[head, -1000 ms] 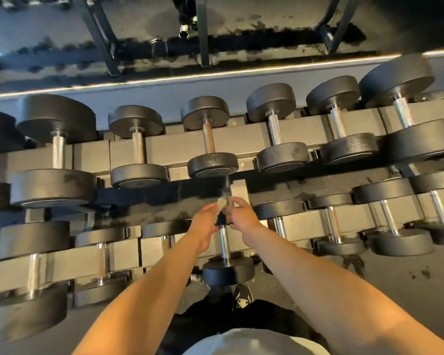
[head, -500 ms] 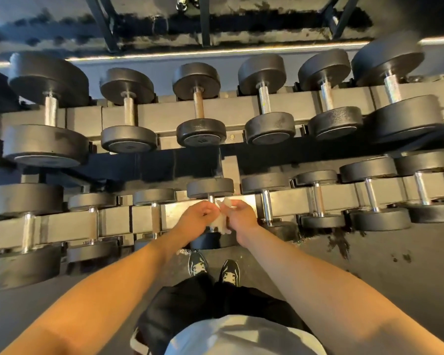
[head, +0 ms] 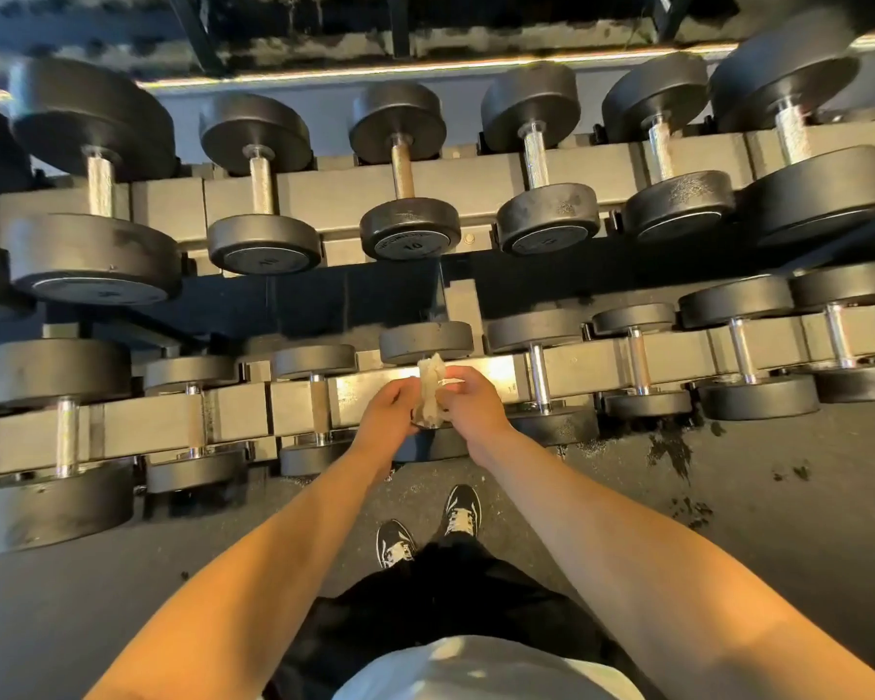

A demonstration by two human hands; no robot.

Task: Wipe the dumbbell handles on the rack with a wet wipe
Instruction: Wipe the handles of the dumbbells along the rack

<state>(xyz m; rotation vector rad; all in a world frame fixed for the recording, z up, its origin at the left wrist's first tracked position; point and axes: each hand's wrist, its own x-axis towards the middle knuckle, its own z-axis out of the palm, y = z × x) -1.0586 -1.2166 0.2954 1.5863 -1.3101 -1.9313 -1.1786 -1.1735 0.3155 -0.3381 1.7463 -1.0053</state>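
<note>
Dumbbell with black round heads [head: 425,342] lies on the lower shelf of the grey metal rack [head: 476,179]; both hands, left hand [head: 390,414] and right hand [head: 471,404], pinch the crumpled white wet wipe [head: 431,389] around its handle. Wiping seems underway; next comes the neighbouring handle.

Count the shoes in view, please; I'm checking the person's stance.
2: the left shoe on the floor, the right shoe beside it, slightly further forward. Dark clothing hides their heels.
</note>
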